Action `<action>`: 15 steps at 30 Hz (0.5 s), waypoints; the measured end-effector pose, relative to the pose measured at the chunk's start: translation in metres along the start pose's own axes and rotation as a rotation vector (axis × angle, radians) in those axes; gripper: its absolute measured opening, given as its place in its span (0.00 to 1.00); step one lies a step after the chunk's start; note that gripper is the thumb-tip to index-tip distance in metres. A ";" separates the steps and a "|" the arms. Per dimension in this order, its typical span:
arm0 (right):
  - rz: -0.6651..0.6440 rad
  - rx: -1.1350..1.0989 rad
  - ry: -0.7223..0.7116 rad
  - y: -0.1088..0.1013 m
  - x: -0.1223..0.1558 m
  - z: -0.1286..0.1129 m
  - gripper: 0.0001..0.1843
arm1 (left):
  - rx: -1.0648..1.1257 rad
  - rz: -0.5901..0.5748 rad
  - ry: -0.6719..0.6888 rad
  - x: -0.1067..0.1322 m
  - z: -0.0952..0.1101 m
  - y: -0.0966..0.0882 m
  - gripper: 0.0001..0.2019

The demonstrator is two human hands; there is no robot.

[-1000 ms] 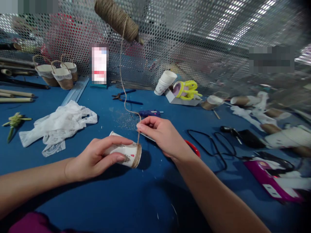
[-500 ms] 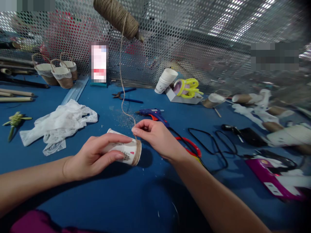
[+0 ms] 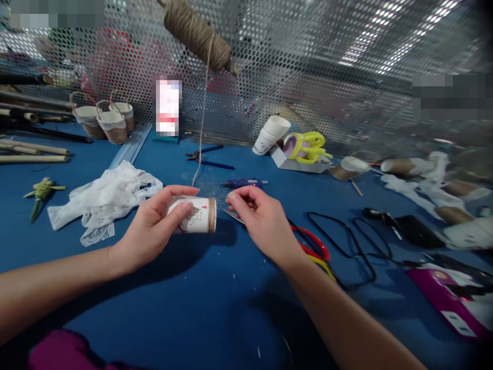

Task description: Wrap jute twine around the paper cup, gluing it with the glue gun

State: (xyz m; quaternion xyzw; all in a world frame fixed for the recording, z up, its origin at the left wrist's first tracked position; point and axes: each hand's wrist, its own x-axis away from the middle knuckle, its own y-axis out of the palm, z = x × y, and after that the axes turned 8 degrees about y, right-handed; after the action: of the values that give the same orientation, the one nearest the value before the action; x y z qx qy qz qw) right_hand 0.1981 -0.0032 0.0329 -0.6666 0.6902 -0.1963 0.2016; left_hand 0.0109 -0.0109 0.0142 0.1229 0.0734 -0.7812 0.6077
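My left hand (image 3: 156,218) is wrapped around a white printed paper cup (image 3: 198,218) lying sideways, thumb in front and index finger along the top. Brown twine (image 3: 211,216) is wound in a band around the cup's right end. From a spool (image 3: 197,38) above, a strand of twine (image 3: 203,123) hangs down to the cup, its lower end hidden behind the left fingers. Just right of the cup, apart from it, is my right hand (image 3: 264,218), thumb and curled fingers closed with nothing visible in them. Red-and-yellow-handled scissors (image 3: 314,244) lie partly under that hand.
Beyond the hands lie a blue glue gun (image 3: 246,183) and pliers (image 3: 211,156). White lace (image 3: 108,198) is at left, with twine-wrapped cup baskets (image 3: 111,126) behind. A cup stack (image 3: 271,134) leans near yellow tape rolls (image 3: 306,146). Black cord (image 3: 342,246) loops at right, near a purple power strip (image 3: 442,303).
My right hand has moved away from the twine and the cup, to the right. The left hand has turned the cup more level, and the strand now passes behind it. The view has shifted slightly.
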 end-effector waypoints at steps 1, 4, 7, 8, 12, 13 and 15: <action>0.002 -0.001 -0.038 0.000 0.003 -0.002 0.10 | 0.022 0.029 -0.044 -0.002 -0.001 0.000 0.13; -0.108 0.020 -0.108 0.003 0.014 -0.008 0.07 | 0.078 0.065 -0.116 -0.005 -0.002 0.001 0.13; -0.124 0.045 -0.133 0.010 0.020 -0.011 0.03 | 0.087 0.056 -0.120 -0.004 -0.003 0.002 0.13; -0.113 0.046 -0.129 0.013 0.021 -0.011 0.02 | 0.078 0.044 -0.115 -0.003 -0.004 0.002 0.13; -0.085 0.031 -0.099 0.016 0.021 -0.009 0.01 | -0.022 -0.014 -0.054 0.002 -0.004 0.002 0.14; -0.084 0.025 -0.096 0.016 0.021 -0.009 0.01 | -0.048 -0.027 -0.032 0.002 -0.005 0.002 0.14; -0.079 0.014 -0.096 0.016 0.021 -0.009 0.01 | -0.092 -0.048 0.005 0.004 -0.006 0.002 0.14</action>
State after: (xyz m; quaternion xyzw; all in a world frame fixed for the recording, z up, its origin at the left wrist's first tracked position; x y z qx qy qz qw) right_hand 0.1793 -0.0234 0.0312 -0.7005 0.6515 -0.1769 0.2315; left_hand 0.0121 -0.0135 0.0074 0.0950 0.1136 -0.7910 0.5936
